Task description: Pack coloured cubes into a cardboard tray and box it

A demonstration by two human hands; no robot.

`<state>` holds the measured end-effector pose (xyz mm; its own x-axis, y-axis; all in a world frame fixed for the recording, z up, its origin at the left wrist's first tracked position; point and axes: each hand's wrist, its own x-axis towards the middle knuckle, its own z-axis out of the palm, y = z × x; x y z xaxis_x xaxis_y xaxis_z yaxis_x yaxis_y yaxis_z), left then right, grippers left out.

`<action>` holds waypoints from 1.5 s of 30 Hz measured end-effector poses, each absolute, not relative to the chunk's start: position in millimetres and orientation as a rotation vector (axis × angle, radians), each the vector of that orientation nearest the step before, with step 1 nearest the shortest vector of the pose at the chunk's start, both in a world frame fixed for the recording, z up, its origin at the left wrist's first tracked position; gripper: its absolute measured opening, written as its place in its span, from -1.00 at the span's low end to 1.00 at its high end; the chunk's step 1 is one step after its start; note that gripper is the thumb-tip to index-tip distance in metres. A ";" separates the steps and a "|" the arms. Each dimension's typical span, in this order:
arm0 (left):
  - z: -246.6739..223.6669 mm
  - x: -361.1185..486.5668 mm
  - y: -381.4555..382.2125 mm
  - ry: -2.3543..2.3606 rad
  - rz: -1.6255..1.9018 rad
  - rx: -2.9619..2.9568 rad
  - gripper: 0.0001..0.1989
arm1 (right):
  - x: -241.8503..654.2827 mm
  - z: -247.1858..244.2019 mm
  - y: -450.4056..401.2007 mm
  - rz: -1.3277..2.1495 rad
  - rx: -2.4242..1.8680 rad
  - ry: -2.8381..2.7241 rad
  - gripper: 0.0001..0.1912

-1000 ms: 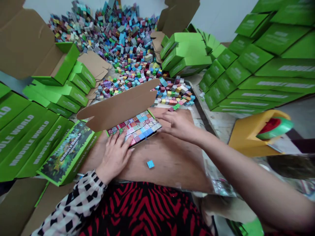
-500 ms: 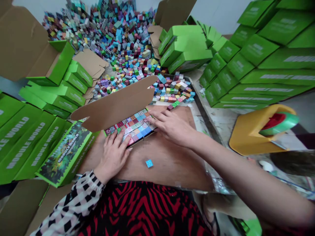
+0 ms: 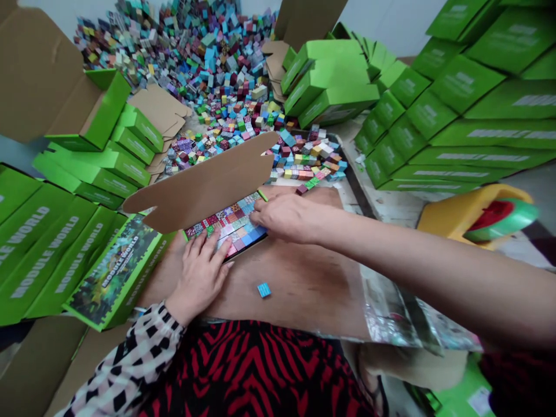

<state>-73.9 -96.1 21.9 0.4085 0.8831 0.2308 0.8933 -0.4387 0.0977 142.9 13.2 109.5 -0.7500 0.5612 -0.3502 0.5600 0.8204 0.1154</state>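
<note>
An open box point(image 3: 264, 196) with its brown flap point(image 3: 208, 185) raised lies on the brown board. Rows of small patterned cubes point(image 3: 237, 223) fill it. My left hand point(image 3: 202, 275) rests with fingers spread over the box's left front part, fingertips on the cubes. At the right end of the box, my right hand point(image 3: 280, 217) has its fingers curled together against the cubes; what they hold, if anything, is hidden. One blue cube point(image 3: 264, 290) lies alone on the board in front of the box.
A large heap of loose cubes point(image 3: 217, 75) lies behind. Green boxes point(image 3: 460, 127) are stacked at the right, and more green boxes point(image 3: 47, 243) stand at the left. A yellow tape dispenser point(image 3: 447, 214) sits beyond my right forearm.
My right hand has gone from spread fingers to curled ones at the box's right end, and its forearm has swung up across the view. My left hand has stayed in place.
</note>
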 end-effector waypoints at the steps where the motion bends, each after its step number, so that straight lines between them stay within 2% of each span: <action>1: 21.7 -74.1 -96.1 -1.631 -0.376 -2.602 -0.58 | 144.2 109.6 13.7 0.004 0.829 2.647 -0.73; 28: 18.9 -77.9 -92.4 -1.437 -0.514 -2.585 -0.58 | 147.0 116.4 18.9 -0.142 0.837 2.592 -0.75; 35: 24.2 -89.5 -89.9 -1.397 -0.566 -2.696 -0.54 | 151.8 107.1 14.1 -0.182 0.827 2.688 -0.76; 45: 37.4 -80.9 -92.2 -1.418 -0.506 -2.673 -0.58 | 155.6 96.8 15.7 -0.246 0.850 2.731 -0.79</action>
<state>-80.9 -92.2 37.4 0.5187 0.7922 0.3215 0.8166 -0.5704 0.0880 155.6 15.7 96.8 -0.7915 0.5300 -0.3044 0.5758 0.8136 -0.0808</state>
